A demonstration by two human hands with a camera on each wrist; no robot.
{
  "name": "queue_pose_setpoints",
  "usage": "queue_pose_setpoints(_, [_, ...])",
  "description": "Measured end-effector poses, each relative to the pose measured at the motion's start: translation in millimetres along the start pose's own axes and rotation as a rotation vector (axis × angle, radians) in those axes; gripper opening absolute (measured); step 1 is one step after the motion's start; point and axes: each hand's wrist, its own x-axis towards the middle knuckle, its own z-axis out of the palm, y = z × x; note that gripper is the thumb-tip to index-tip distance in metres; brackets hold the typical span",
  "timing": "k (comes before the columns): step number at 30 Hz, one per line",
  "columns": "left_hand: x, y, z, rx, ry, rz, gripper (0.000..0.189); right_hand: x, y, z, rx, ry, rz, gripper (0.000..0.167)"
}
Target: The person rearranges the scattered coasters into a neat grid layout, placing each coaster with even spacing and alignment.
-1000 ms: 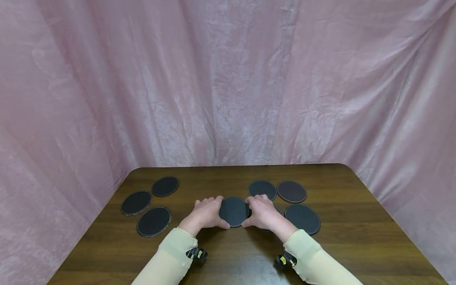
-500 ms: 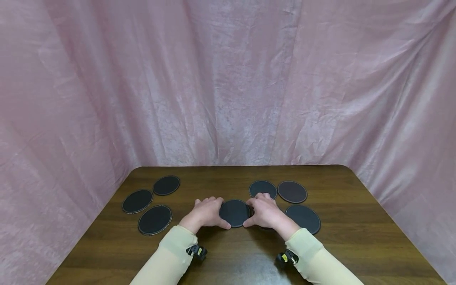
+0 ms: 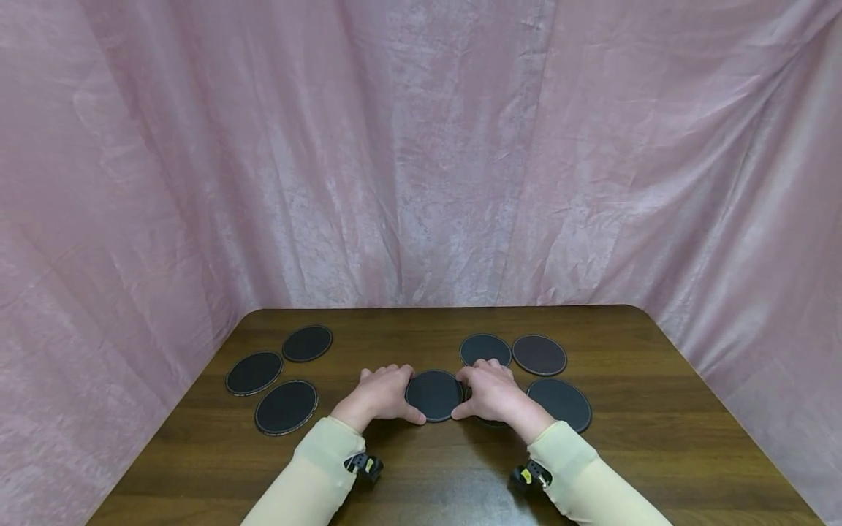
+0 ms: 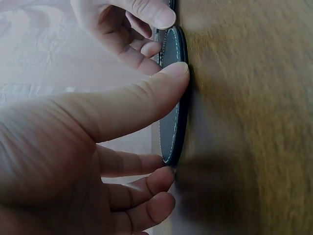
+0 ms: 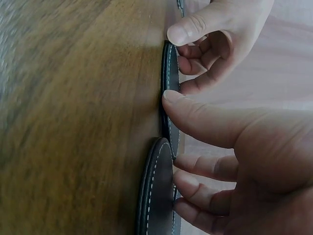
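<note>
A round, dark leather coaster with light edge stitching lies in the middle of the table, between both hands. My left hand grips its left edge, thumb at the near side and fingers at the far side. The right hand holds the opposite edge in the same way. In the left wrist view the coaster sits flat at table level, the left thumb on its rim. Under the right hand is another coaster, mostly hidden in the head view, right beside the held one.
Three dark coasters form a loose group on the left. To the right lie a far dark coaster, a brownish one and a nearer one. A pink curtain hangs behind the wooden table.
The held coaster has come down slightly and now looks flatter, with a small shift to the right. Both hands have kept their grip and barely moved.
</note>
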Motion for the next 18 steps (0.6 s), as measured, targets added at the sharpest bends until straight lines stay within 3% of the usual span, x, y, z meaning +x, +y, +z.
queue_pose_setpoints(18, [1.2,-2.5,-0.1,-0.008,-0.013,0.005,0.078,-1.3,0.1,-1.0,-0.013,0.007,-0.01,0.06])
